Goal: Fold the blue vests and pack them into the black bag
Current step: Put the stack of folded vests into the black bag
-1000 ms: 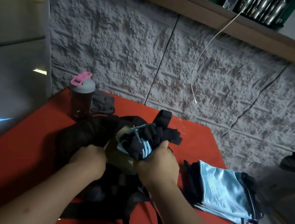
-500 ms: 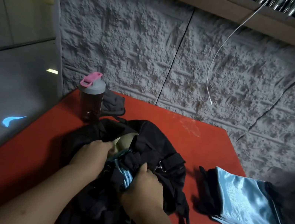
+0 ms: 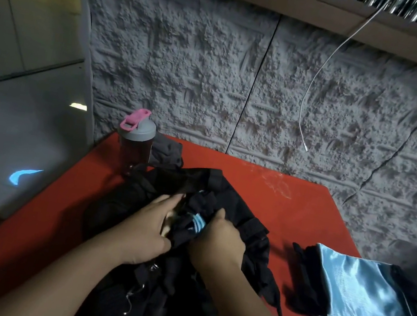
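The black bag (image 3: 227, 188) lies crumpled in the middle of the red table (image 3: 305, 199). A folded blue and black vest (image 3: 194, 226) is mostly sunk into the bag's opening; only a few blue stripes show. My right hand (image 3: 218, 239) grips the vest from the right. My left hand (image 3: 147, 226) holds the bag's opening edge on the left, fingers reaching inward. A stack of folded light blue vests (image 3: 364, 291) with black trim lies on the table to the right, apart from both hands.
A shaker bottle (image 3: 135, 140) with a grey lid and pink cap stands at the table's back left, a dark cloth (image 3: 167, 151) behind it. A white cable (image 3: 323, 75) hangs down the textured grey wall. The table's left edge drops to a tiled floor.
The vest has sunk deeper into the bag and less blue shows. Both hands have followed it down into the opening. The bag's strap flap, raised one second ago, now lies flat.
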Motion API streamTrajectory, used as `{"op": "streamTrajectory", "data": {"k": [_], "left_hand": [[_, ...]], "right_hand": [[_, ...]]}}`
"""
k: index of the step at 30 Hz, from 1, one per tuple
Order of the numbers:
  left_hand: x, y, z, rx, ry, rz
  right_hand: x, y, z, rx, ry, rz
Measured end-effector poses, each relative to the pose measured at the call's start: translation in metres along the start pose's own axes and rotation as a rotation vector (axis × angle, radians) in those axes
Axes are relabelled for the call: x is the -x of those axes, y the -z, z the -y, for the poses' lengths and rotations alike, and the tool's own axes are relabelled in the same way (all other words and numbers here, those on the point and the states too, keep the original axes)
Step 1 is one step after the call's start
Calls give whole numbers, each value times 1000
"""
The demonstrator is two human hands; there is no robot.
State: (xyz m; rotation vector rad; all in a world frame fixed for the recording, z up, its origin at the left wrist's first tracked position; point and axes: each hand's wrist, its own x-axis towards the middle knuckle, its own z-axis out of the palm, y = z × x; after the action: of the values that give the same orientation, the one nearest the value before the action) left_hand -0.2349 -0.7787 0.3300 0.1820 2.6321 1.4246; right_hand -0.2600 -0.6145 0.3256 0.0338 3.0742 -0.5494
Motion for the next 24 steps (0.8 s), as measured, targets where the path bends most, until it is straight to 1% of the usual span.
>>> {"op": "streamTrajectory", "data": {"k": [1, 3, 4, 8, 10, 12, 15, 17, 19, 20, 21, 22, 24], "left_hand": [[0, -1, 0, 36, -22, -2], [-2, 0, 0, 91, -58, -32], [-3, 2, -1, 109, -56, -50], [-4, 11, 1, 104, -58, -93], [-3, 12, 0, 134, -68, -100], [-3, 13, -2, 169, -72, -114], [-2, 15, -3, 192, -95, -147], [-1, 15, -4, 168, -106, -155], [-2, 17, -4, 102, -91, -192], [-2, 19, -4, 79, -79, -230], [-2, 21, -3, 66, -73, -270], [-2, 22, -1, 55, -74, -302], [1, 25, 2, 9, -66, -334]], "right_hand": [[-2, -3, 5, -21, -52, -21], [-1, -12, 14, -4, -61, -28], [3, -18, 18, 33, -23, -6], [16, -36, 27, 279, 228, 120], [13, -34, 32, 310, 253, 161], [6, -30, 41, 260, 203, 150], [-11, -27, 52, 160, 18, 28], [-18, -33, 54, 129, -17, 86], [-18, -38, 53, 137, 18, 249], [-17, -37, 50, 135, 56, 272], [-15, -32, 44, 114, 105, 226], [-14, -24, 35, 73, 156, 123], [-13, -11, 13, 60, 244, -161]]}}
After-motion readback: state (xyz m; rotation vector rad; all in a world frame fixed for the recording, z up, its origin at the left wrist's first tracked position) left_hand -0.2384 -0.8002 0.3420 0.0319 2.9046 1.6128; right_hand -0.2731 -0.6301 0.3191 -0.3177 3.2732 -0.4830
